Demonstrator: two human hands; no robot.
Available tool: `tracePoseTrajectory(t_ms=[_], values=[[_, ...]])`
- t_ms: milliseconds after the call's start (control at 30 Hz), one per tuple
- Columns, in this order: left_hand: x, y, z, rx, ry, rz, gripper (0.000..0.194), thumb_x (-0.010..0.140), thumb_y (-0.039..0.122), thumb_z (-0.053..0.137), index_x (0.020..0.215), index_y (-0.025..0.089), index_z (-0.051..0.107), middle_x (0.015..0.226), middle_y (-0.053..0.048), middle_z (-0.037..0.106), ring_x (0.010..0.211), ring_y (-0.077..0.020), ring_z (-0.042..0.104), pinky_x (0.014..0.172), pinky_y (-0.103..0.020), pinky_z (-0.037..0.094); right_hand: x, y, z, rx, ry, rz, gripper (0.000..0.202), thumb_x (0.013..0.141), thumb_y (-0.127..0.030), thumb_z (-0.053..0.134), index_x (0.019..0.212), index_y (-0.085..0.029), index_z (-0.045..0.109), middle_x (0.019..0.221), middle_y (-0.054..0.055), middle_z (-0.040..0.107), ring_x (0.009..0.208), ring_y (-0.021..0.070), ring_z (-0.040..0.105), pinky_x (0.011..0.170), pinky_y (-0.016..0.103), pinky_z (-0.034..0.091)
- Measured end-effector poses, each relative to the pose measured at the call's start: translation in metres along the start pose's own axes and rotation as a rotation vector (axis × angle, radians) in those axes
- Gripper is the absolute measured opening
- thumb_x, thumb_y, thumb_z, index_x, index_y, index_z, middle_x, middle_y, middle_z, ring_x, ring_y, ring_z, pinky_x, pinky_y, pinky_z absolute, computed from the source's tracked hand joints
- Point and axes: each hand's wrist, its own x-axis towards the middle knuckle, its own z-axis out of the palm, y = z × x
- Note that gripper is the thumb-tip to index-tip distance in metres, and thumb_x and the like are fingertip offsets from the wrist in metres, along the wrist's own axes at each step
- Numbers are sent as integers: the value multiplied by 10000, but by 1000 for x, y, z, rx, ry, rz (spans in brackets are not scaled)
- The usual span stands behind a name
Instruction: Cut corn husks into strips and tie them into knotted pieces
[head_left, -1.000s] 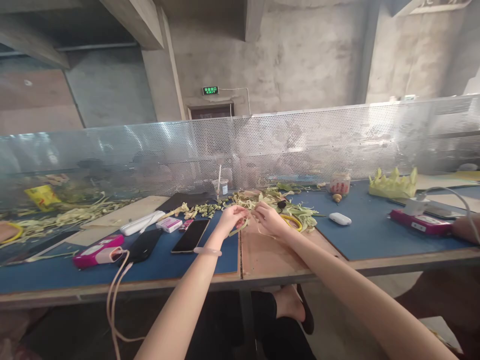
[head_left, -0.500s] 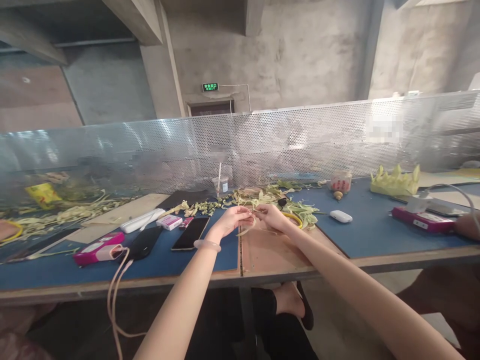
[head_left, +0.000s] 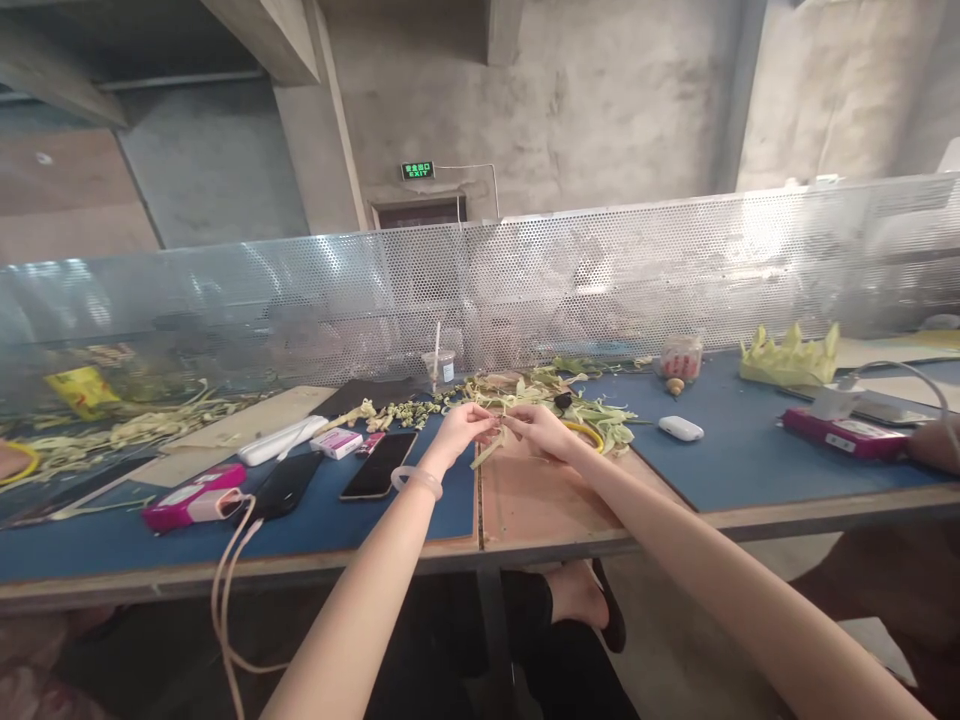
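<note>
My left hand and my right hand meet over the tan board at the table's middle. The fingertips of both are pinched together on a thin, pale green leaf-like strip, whose loose end hangs below them. The exact grip is too small to make out. Just beyond my fingers lies a heap of similar pale green leafy pieces. A yellow ring shows beside my right wrist, partly hidden by it. Small green bud-like pieces lie beyond my left hand.
Left of me are a phone, a small pink-white box, a black device and a magenta box with cables. A white case and a jar stand right. Other people's hands show at both edges.
My hands have shifted slightly against each other, and the strip's loose end now hangs lower and further left. Both hands keep their pinch. The view has moved a little.
</note>
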Motion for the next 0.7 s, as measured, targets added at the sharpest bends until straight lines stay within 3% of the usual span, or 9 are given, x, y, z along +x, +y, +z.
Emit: tracePoseTrajectory(t_ms=[167,400,700], values=[[1,-1,2,31,23,17,288,647,352,703,756,143,538,718,-36,644,658,-154,630,604,-286,514,1,-3,5,33,-5,-1,260,723,-378,601,831,-145,637,763,27,601,636,131,499,569,224,377],[-1,2,4,122,67,14,296,635,390,697,727,146,558,667,-29,639,634,-158,617,518,-236,454,0,-1,3,-101,-36,23,220,761,-298,516,842,-118,612,601,-13,497,495,79,372,489,206,302],[3,-7,1,176,34,49,289,661,411,662,754,145,598,645,-22,611,589,-129,559,485,-213,408,3,3,5,-229,-17,-23,175,763,-292,479,686,-146,538,577,-40,402,526,81,317,507,214,249]])
